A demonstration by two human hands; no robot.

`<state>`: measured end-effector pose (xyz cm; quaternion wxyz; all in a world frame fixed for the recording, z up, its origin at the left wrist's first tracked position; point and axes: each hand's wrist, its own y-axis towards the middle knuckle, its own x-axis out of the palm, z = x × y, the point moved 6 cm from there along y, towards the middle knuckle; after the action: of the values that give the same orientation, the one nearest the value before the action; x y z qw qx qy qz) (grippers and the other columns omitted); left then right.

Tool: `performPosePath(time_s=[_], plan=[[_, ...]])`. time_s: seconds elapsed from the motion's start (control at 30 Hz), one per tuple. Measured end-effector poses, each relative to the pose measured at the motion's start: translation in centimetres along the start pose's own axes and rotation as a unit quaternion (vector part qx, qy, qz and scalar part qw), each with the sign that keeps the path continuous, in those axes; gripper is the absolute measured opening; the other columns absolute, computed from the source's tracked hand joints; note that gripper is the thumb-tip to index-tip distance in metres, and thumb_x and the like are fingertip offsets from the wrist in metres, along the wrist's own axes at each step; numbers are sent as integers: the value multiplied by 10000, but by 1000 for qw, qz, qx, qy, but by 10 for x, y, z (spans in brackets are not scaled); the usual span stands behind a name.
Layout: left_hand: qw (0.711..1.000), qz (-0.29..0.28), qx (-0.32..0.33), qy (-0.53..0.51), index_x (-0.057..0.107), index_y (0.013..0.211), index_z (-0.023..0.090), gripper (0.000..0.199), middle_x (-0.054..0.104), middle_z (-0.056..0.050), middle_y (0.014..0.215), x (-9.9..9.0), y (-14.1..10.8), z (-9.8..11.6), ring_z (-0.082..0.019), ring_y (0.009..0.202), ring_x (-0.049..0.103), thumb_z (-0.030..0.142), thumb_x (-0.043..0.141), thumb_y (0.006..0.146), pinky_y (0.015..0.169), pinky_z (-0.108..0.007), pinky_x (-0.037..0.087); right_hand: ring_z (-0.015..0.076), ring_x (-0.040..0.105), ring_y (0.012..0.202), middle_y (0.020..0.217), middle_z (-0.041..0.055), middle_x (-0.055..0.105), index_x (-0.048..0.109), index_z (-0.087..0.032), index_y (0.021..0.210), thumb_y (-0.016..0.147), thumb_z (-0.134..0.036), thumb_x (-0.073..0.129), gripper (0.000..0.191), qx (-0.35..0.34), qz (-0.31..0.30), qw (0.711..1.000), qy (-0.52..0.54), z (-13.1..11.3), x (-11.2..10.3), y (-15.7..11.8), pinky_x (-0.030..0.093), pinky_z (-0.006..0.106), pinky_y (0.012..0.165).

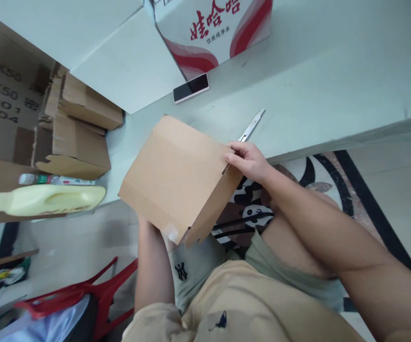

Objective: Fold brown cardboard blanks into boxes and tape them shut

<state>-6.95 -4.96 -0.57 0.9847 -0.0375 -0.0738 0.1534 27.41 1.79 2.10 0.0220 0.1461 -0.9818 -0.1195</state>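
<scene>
"Brown cardboard box [177, 173]: where is it, exactly?"

"Between the two arms, tilted, above the front edge of the pale green tabletop [319, 90]."

"Which hand has it?"

"The right hand [247, 159] pinches its right-hand corner. The left hand is hidden behind the lower left side; only the left forearm [154, 270] shows, so I can't tell whether it is spread or gripping."

"So which way does the box lie from the right hand?"

"To the left, nearly all of it. Its broad face looks close to square, so I can't pick out a long axis. One side panel [212, 209] slopes down from the right edge."

"And the utility knife [251, 126]?"

"On the tabletop, just beyond the right hand, its length running away and rightward. The right hand is clearly the nearer one. Whether they touch, I can't tell."
</scene>
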Motion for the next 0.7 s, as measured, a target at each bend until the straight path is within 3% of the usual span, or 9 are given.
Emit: performPosePath(time_s=[0.1,0.17,0.27,0.33,0.43,0.5,0.6,0.7], plan=[[997,72,19,-19,747,873,349,300,791,140,827,-2,-4,18,-235,1004,733,612,770,731,692,-369,644,174,618,814,842,41,684,663,-190,863,833,-423,604,243,-9,7,995,-99,1,-1,1,459,326,764],[993,104,21,-43,742,853,308,329,798,108,825,-1,-5,25,-206,977,741,623,718,761,712,-317,643,205,646,953,1000,77,720,685,-195,953,845,-445,596,287,-9,9,994,-111,3,-1,2,486,356,850],[987,138,6,-81,727,816,254,376,796,56,787,3,-1,29,-177,870,757,563,532,906,665,-267,619,185,664,882,1087,93,709,658,-194,1040,849,-616,580,469,61,35,997,-28,14,-7,4,522,327,754],[984,146,1,-102,718,815,251,396,790,51,761,12,9,32,-166,829,754,495,444,966,650,-255,605,152,656,735,1015,84,710,640,-186,1016,793,-765,573,624,110,23,992,53,20,-6,4,502,285,626],[985,115,-21,-128,727,868,221,381,795,26,792,42,36,34,-173,809,743,410,424,1002,708,-281,608,113,569,555,711,31,641,605,-183,821,673,-873,613,706,139,16,983,117,22,-6,6,429,247,497],[985,89,-31,-148,733,907,196,396,803,2,859,66,57,35,-181,864,741,375,397,1017,768,-294,606,90,470,484,564,-16,526,553,-198,712,617,-857,681,678,158,72,976,129,24,-12,7,395,240,448],[983,35,-5,-179,727,938,203,423,800,-27,983,96,86,32,-222,1070,718,502,431,984,887,-322,591,79,418,475,564,-32,496,540,-209,714,570,-772,769,624,193,177,953,154,29,-25,7,382,233,413],[988,3,-2,-155,714,950,209,366,779,-67,1085,106,105,18,-261,1154,690,545,697,805,938,-345,585,80,438,483,593,-21,531,568,-202,736,584,-701,783,564,206,229,942,137,35,-33,8,382,225,401]])
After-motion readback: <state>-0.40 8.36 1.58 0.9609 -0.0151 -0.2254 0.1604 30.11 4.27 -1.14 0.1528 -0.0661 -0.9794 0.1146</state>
